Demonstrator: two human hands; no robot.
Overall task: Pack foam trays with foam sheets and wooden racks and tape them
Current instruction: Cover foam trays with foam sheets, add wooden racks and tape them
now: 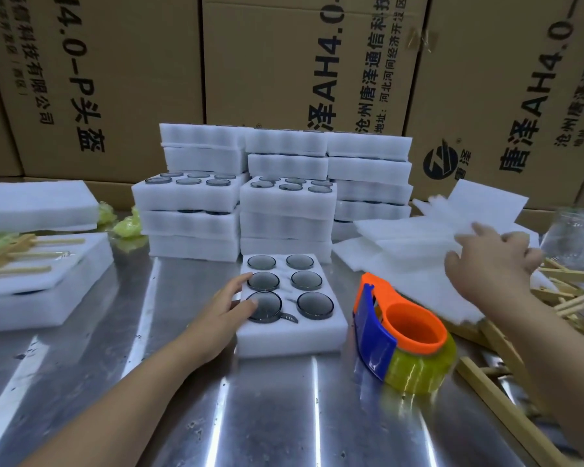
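Three big printed cardboard boxes (pixel 284 62) wall off the back of your steel table (pixel 250 416). Against them stand the stacked foam trays (pixel 189 197). The two front stacks are three trays high, each topped by a tray of dark discs. The stacks behind and to the right rise higher, and I cannot count their layers with certainty.

To your right is one loose pile of white foam sheets (pixel 402 237), overlapping at odd angles. Beyond and beside it, wooden racks (pixel 506 399) lie in a heap along the table's right edge. On your far left another covered tray (pixel 48 298) carries a few more wooden pieces on top.

The foam tray (pixel 290 335) you are packing sits in the centre, uncovered. It has six round wells in two columns of three, with one dark disc (pixel 314 305) in each.

Just right of it stands one orange-and-blue tape dispenser (pixel 405 328) loaded with yellowish tape.

Your left hand (pixel 226 308) rests against the tray's left side, with relaxed fingers touching the near-left disc. Your right hand (pixel 486 264), blurred, is spread flat over the sheets and grips nothing that I can see.
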